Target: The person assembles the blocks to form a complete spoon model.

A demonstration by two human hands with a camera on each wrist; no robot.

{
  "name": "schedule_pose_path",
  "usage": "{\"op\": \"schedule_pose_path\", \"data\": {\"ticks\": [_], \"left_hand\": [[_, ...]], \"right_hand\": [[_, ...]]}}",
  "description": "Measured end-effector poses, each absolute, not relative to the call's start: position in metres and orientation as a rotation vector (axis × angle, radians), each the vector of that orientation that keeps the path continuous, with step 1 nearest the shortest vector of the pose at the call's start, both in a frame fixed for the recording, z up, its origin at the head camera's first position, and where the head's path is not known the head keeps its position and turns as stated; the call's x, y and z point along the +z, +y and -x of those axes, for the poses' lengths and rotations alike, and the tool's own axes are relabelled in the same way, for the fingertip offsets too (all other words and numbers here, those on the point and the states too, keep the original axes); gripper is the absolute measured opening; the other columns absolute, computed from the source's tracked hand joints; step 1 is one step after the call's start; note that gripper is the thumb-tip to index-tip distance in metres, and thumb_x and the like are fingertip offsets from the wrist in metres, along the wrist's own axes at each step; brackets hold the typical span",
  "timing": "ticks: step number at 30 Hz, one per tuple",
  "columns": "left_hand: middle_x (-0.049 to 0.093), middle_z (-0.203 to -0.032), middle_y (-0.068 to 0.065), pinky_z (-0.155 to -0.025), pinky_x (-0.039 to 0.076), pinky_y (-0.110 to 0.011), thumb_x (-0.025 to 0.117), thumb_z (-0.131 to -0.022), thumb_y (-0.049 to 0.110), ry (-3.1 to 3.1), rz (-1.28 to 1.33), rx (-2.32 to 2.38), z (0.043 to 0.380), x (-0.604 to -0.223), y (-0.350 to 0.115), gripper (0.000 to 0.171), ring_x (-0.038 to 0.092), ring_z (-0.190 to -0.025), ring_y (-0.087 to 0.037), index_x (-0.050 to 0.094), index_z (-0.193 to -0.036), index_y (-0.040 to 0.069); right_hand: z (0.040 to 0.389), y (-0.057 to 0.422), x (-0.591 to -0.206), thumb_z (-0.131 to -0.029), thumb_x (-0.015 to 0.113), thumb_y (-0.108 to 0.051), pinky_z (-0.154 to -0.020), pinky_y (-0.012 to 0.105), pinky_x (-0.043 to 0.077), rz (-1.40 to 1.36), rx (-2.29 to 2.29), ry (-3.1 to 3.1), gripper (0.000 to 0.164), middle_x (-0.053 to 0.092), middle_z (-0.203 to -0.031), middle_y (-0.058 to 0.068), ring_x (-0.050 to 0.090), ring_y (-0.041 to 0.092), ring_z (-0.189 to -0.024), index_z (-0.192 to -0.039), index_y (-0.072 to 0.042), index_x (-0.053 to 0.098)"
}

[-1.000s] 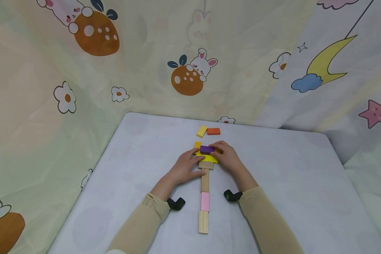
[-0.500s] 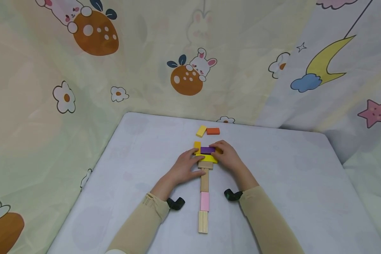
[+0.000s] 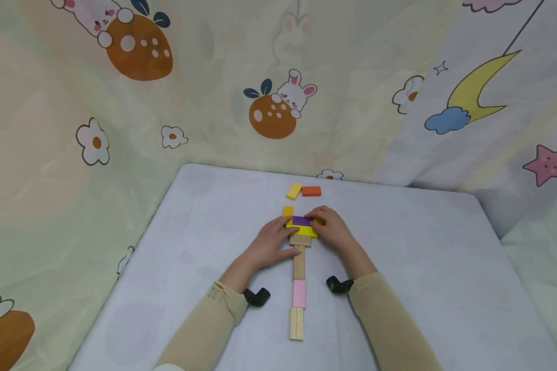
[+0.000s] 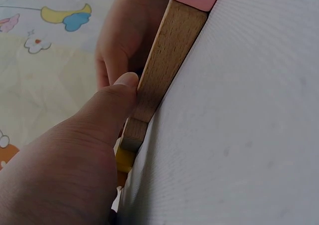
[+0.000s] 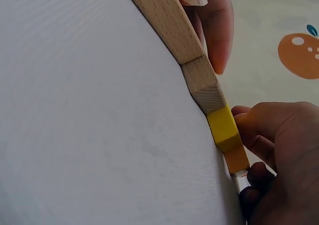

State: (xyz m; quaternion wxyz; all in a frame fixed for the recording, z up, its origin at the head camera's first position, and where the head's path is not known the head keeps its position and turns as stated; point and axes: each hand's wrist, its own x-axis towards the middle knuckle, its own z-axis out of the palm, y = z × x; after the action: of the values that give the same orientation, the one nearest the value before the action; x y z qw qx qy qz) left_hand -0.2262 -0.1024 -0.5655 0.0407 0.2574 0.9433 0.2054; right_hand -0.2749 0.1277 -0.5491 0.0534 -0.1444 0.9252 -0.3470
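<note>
In the head view, a row of blocks runs up the white table. My right hand (image 3: 331, 226) pinches the purple block (image 3: 301, 220) at its right end, thumb in front and fingertips behind. The purple block sits directly behind a crosswise yellow block (image 3: 301, 231). An orange-yellow block (image 3: 288, 211) stands at its left; another at its right is mostly hidden by my right fingers. My left hand (image 3: 271, 242) spreads over the row's left side, fingertips at the orange-yellow and yellow blocks. Its thumb touches the long wooden block (image 3: 299, 265), behind which lies a short crosswise wooden block (image 3: 300, 240).
Nearer me the row continues with a pink block (image 3: 299, 293) and a pale grooved wooden block (image 3: 296, 323). Beyond the hands lie a loose yellow block (image 3: 294, 191) and a red-orange block (image 3: 311, 191). A printed cloth (image 3: 213, 103) hangs behind the table (image 3: 399, 257).
The purple block has come down and slightly toward me, from tilted with its dark front side showing to lying flat behind the yellow block. Both hands have hardly moved.
</note>
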Motion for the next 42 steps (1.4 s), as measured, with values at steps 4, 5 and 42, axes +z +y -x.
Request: {"op": "schedule_pose_path", "data": {"ticks": [4, 5, 42], "left_hand": [[0.022, -0.164, 0.004, -0.123, 0.023, -0.048, 0.054, -0.088, 0.070, 2.888, -0.785, 0.626, 0.226, -0.565, -0.102, 0.072, 0.020, -0.152, -0.025, 0.046, -0.148, 0.030], [0.022, -0.164, 0.004, -0.123, 0.023, -0.048, 0.054, -0.088, 0.070, 2.887, -0.786, 0.627, 0.226, -0.565, -0.102, 0.072, 0.020, -0.152, -0.025, 0.046, -0.148, 0.030], [0.031, -0.161, 0.009, -0.123, 0.021, -0.050, 0.053, -0.092, 0.065, 2.884, -0.865, 0.618, 0.225, -0.564, -0.104, 0.066, 0.019, -0.152, -0.029, 0.045, -0.149, 0.032]], "right_hand": [[0.274, 0.130, -0.553, -0.097, 0.057, -0.019, -0.108, 0.051, 0.044, 0.405, -1.130, 2.816, 0.027, 0.060, -0.125, 0.002, 0.054, 0.026, -0.118, -0.121, -0.022, 0.068], [0.274, 0.131, -0.554, -0.097, 0.057, -0.020, -0.108, 0.050, 0.044, 0.383, -1.159, 2.816, 0.027, 0.059, -0.126, 0.001, 0.054, 0.026, -0.117, -0.122, -0.023, 0.068], [0.270, 0.135, -0.558, -0.101, 0.049, -0.021, -0.111, 0.049, 0.043, 0.191, -1.345, 2.808, 0.024, 0.062, -0.125, -0.001, 0.054, 0.025, -0.124, -0.115, -0.022, 0.070]]}}
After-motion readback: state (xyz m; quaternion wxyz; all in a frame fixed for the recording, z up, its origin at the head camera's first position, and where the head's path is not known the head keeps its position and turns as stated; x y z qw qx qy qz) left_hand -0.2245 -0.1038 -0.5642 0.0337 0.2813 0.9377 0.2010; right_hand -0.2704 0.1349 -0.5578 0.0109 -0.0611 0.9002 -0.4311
